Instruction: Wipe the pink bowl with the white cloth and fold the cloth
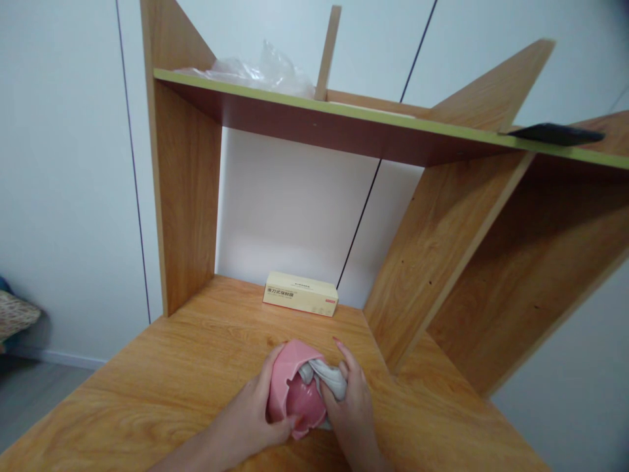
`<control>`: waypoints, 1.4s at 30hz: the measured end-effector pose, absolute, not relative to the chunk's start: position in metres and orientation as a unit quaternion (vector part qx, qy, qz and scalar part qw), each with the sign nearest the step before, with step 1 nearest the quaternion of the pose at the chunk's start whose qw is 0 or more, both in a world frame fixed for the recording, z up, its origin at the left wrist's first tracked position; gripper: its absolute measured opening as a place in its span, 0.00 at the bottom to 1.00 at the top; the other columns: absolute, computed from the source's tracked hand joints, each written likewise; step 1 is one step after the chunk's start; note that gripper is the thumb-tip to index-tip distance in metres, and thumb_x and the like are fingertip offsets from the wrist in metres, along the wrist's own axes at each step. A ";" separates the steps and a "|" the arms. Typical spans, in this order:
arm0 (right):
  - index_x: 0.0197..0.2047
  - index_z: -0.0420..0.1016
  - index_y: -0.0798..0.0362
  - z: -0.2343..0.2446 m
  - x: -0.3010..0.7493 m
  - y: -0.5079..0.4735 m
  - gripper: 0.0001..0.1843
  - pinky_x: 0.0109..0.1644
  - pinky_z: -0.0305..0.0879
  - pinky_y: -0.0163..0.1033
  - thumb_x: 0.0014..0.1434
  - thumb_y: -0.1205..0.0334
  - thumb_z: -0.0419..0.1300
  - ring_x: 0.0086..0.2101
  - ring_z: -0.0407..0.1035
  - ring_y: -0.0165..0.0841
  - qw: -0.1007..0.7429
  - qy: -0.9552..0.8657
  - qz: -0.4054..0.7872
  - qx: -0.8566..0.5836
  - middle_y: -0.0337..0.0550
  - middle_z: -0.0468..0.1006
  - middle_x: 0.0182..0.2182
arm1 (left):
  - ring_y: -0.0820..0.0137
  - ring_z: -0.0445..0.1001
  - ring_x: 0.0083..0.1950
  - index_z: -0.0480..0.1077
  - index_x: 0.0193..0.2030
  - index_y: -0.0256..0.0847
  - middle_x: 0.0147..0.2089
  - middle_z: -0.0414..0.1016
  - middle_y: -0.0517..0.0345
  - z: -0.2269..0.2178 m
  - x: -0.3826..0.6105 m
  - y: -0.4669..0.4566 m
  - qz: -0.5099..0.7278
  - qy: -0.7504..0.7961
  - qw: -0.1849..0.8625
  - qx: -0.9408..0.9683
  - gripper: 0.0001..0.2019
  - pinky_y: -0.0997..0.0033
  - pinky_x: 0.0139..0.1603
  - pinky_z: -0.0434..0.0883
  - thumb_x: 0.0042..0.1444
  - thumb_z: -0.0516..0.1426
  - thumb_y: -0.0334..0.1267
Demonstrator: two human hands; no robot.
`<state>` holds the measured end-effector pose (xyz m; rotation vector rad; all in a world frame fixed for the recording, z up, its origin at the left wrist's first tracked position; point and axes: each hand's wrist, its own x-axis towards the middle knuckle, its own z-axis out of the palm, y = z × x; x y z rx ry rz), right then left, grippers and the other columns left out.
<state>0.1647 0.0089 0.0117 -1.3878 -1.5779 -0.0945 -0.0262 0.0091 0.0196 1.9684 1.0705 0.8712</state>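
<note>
A pink bowl is tipped on its side low on the wooden desk, its opening facing right. My left hand grips the bowl's outer wall with thumb and fingers wrapped round it. My right hand is closed on a grey-white cloth and presses it into the bowl's inside.
A long beige box with printed text lies at the back of the desk. Wooden side panels stand left and right beneath a green-edged shelf, with crumpled clear plastic and a dark flat object on it. White wall behind.
</note>
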 end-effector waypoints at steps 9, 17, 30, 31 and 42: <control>0.50 0.65 0.51 0.013 0.170 0.009 0.22 0.34 0.61 0.41 0.52 0.54 0.54 0.27 0.65 0.38 0.463 -0.679 -0.078 -0.564 0.42 0.73 0.25 | 0.58 0.59 0.60 0.35 0.65 0.38 0.61 0.57 0.44 0.017 -0.025 0.009 0.349 0.420 0.340 0.766 0.45 0.61 0.59 0.57 0.45 0.57 0.40; 0.61 0.49 0.53 0.021 0.160 0.013 0.36 0.26 0.62 0.36 0.50 0.58 0.55 0.23 0.67 0.35 0.452 -0.589 0.112 -0.660 0.33 0.68 0.21 | 0.59 0.68 0.51 0.38 0.65 0.42 0.54 0.68 0.50 0.031 -0.021 0.000 0.313 0.448 0.342 0.765 0.45 0.65 0.50 0.66 0.42 0.58 0.40; 0.62 0.51 0.53 0.028 0.160 0.007 0.37 0.32 0.65 0.38 0.49 0.58 0.56 0.27 0.67 0.35 0.448 -0.665 0.048 -0.595 0.39 0.72 0.27 | 0.61 0.73 0.44 0.44 0.64 0.44 0.45 0.73 0.53 0.043 -0.029 -0.002 0.288 0.472 0.321 0.769 0.39 0.66 0.45 0.68 0.45 0.57 0.42; 0.62 0.51 0.54 0.028 0.159 0.008 0.37 0.30 0.64 0.37 0.49 0.60 0.55 0.25 0.67 0.34 0.450 -0.653 0.089 -0.603 0.37 0.71 0.25 | 0.61 0.72 0.44 0.44 0.64 0.45 0.45 0.73 0.53 0.041 -0.029 -0.002 0.291 0.469 0.328 0.767 0.39 0.66 0.46 0.68 0.45 0.57 0.43; 0.60 0.56 0.57 0.024 0.151 0.004 0.30 0.37 0.68 0.35 0.55 0.57 0.52 0.36 0.72 0.36 0.533 -0.570 0.191 -0.596 0.47 0.77 0.37 | 0.56 0.53 0.63 0.34 0.64 0.37 0.64 0.49 0.40 0.019 -0.022 0.008 0.448 0.316 0.473 0.690 0.48 0.59 0.60 0.56 0.47 0.57 0.56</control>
